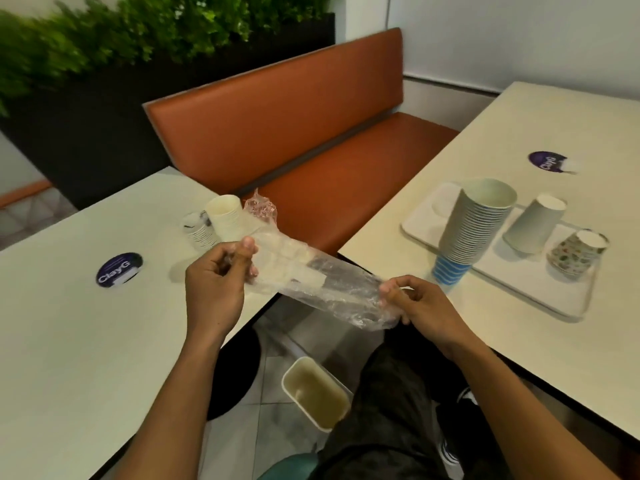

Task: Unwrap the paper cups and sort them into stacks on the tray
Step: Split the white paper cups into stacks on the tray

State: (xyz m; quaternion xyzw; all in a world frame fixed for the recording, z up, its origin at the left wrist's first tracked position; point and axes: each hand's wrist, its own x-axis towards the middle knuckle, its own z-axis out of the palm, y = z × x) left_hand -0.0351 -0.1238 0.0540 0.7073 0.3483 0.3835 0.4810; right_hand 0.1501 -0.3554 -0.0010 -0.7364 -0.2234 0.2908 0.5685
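A clear plastic wrapper point(322, 282) stretches between my hands over the gap between two tables. My left hand point(221, 282) pinches its upper end; my right hand point(412, 303) pinches its lower end. The wrapper looks empty of cups. On the left table stand a cream paper cup stack point(225, 216) and a small striped cup stack point(199, 230). On the right table a white tray point(533, 289) carries a tall leaning stack of cups point(474, 226) with blue-striped cups at the bottom, an upturned white cup stack point(535, 223) and an upturned patterned cup stack point(576, 252).
An orange bench point(311, 133) stands behind the tables, with green plants point(138, 32) beyond. On the floor between my knees sits a cream rectangular bin point(317, 393). Round purple stickers mark the left table point(119, 270) and the right table point(547, 162).
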